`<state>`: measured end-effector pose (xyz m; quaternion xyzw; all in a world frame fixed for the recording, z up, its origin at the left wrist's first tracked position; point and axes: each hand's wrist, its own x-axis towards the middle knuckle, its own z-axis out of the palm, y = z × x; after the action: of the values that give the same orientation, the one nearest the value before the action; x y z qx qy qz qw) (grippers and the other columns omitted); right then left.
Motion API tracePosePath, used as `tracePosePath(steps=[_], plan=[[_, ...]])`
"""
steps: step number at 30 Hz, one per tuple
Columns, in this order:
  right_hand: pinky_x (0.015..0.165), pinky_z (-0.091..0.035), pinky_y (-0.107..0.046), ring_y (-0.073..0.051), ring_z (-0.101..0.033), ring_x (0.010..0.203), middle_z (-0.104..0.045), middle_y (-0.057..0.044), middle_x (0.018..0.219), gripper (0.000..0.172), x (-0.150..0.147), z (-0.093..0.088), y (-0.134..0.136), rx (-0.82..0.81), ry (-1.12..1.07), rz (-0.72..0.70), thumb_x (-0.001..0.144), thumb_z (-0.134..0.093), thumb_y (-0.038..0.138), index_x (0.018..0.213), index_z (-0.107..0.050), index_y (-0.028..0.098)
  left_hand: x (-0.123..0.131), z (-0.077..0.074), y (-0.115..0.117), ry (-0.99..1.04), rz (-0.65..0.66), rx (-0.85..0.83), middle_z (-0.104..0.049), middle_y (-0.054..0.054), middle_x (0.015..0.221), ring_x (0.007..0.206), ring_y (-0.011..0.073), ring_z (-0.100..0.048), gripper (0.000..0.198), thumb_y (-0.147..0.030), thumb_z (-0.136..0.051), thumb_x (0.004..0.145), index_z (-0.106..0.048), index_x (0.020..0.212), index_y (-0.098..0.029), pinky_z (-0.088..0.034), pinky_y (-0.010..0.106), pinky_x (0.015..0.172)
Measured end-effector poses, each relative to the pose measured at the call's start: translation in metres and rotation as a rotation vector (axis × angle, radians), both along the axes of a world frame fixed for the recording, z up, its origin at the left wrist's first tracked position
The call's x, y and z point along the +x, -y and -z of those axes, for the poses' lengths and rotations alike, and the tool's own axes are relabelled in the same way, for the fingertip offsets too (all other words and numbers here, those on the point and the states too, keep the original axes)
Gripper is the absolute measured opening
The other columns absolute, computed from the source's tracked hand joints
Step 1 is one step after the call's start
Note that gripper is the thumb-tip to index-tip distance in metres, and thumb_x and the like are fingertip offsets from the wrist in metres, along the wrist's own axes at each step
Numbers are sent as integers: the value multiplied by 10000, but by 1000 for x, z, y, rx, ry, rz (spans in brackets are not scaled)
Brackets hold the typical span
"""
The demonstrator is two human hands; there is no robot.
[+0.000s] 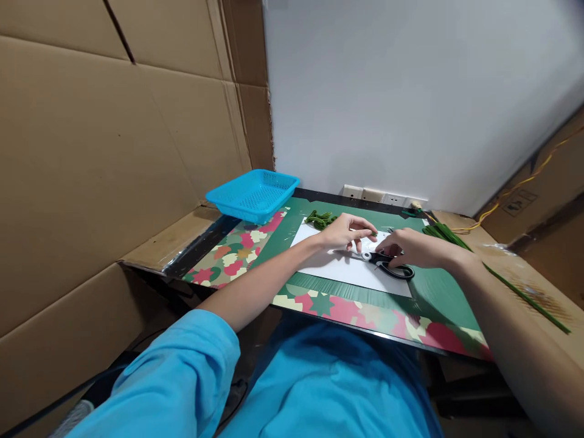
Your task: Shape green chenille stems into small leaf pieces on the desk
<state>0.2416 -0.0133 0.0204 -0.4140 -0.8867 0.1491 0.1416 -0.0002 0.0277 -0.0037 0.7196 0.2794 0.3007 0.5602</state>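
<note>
My left hand is over the white board, thumb and fingers drawn together at a small bit of green stalk. My right hand faces it from the right, fingers curled in a pinch. What they hold, if anything, is hidden. Just beneath the right hand lies a pair of scissors with black loop handles, blades pointing left across the board. Whether the right hand touches the scissors I cannot tell. Beyond my left wrist sits a small heap of green stalk pieces, folded or knotted.
Long green stalks stretch along the right side, partly behind my right wrist. A blue plastic basket stands at the back left. The table has a green and patterned cover. Wall sockets and a yellow cable are behind; cardboard rises left.
</note>
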Motion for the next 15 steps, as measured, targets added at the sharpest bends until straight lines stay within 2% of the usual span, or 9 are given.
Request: tracePosePath(steps=[2,5,7,10,15], plan=[[563,-455,-278,-163,-634,589,-756,-27,722,183,-1,-3,1,-95,29,-5,826,-740,344,938,-816,222,1,4,1,-6,2,12,-784,176,1051,570,122,-671,296,-355,-736,933,-754,1103,-113,-415,245,449],[619,-462,-289,-168,-644,654,-768,-60,816,321,-6,-1,7,28,-164,82,979,-583,415,1069,-790,187,2,8,4,14,-24,15,-781,177,1016,572,130,-677,376,-427,-772,903,-730,1089,-103,-413,238,443],[629,-455,-282,-164,-639,673,-766,-73,874,349,-12,5,10,106,-255,66,1020,-527,421,1039,-777,178,3,9,6,19,-62,3,-774,157,958,570,127,-673,411,-455,-790,885,-710,1074,-100,-418,229,444],[625,-424,-275,-150,-587,636,-725,-55,834,324,-20,16,12,172,-281,32,1040,-506,398,986,-745,186,3,7,10,32,-118,-33,-761,132,935,561,104,-645,445,-492,-801,866,-689,1055,-104,-418,208,440],[631,-358,-283,-154,-493,611,-614,-21,729,204,-28,33,8,314,-360,111,993,-489,267,854,-623,199,2,2,15,33,-102,-37,-745,133,994,567,92,-629,539,-593,-802,822,-696,1036,-110,-399,199,422]])
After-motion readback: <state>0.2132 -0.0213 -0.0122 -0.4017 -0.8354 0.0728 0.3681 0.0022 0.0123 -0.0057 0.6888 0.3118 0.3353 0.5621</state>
